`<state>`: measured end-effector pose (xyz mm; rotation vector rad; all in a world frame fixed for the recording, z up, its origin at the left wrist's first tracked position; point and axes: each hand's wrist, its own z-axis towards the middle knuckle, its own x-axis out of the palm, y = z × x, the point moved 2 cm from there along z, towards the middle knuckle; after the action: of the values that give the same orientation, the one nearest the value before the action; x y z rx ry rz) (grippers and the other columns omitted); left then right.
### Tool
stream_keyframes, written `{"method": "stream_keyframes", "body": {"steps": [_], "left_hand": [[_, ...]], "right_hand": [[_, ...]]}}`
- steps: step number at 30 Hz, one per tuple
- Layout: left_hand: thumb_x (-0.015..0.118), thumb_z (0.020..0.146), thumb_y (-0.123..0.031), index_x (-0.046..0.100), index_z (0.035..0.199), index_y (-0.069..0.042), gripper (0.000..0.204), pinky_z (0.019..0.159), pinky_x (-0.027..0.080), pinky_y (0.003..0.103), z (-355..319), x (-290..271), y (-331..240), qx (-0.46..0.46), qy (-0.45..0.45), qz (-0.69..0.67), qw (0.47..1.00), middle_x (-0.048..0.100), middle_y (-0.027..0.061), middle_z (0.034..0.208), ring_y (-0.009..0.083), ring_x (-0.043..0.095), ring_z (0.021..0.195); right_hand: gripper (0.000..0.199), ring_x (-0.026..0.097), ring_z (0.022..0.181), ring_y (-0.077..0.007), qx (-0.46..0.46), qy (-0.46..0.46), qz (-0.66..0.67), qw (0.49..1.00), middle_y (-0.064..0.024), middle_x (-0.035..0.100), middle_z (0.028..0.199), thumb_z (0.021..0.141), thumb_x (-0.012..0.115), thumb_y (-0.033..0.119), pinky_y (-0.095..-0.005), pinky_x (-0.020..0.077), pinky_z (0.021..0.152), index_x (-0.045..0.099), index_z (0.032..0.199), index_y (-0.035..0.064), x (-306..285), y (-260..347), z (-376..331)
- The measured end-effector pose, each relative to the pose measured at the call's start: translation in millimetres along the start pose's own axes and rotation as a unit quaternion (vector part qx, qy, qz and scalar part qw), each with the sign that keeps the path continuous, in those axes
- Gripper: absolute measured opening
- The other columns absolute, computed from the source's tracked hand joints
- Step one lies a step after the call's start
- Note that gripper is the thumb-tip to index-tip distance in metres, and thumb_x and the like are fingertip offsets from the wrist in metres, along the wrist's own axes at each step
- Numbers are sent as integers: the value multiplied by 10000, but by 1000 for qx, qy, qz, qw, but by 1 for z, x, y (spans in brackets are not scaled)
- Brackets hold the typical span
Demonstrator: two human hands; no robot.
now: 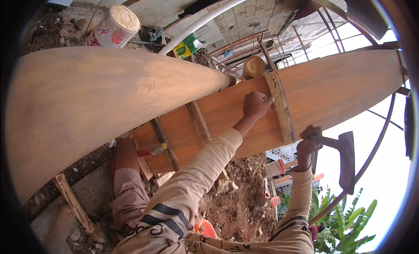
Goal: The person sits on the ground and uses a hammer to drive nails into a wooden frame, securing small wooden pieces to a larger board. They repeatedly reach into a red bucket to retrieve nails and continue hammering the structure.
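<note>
Our left hand (256,104) pinches a nail against the cleat (279,106); at four o'clock, our right hand (309,142) grips the hammer (345,155).

Both arms extend forward, left hand (256,104) fisted, right hand (309,142) clenched lower.

I am on an outdoor building site. I face a wooden formwork panel (244,118) braced with nailed battens. Below it lie bare earth and rubble (235,206); above it stand a paint bucket (114,27), a paved yard and a metal railing (244,46).
</note>
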<state>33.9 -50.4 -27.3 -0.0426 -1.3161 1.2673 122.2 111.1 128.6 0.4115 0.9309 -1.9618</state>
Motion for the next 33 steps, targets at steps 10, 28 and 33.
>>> {"method": "stream_keyframes", "body": {"steps": [10,28,33], "left_hand": [[755,912,-354,628,513,-100,490,503,496,310,-2,-5,3,-1,-9,-2,1000,678,34,540,111,622,457],[765,893,-375,700,574,-105,423,587,555,363,5,-16,3,-4,2,66,998,710,31,593,161,684,544],[763,891,-369,694,570,-102,423,584,548,366,3,-5,7,0,-8,24,1000,706,46,589,182,687,547]], "right_hand": [[676,433,468,-196,26,-54,72,996,-53,404,532,999,468,672,-371,357,466,482,758,40,-15,34,22],[558,572,478,-273,136,214,-233,939,-123,519,530,1057,530,504,-415,406,503,648,927,-26,35,13,26],[483,469,470,-388,70,88,-109,988,-175,483,545,1068,536,417,-450,382,506,630,871,-13,22,18,6]]}}
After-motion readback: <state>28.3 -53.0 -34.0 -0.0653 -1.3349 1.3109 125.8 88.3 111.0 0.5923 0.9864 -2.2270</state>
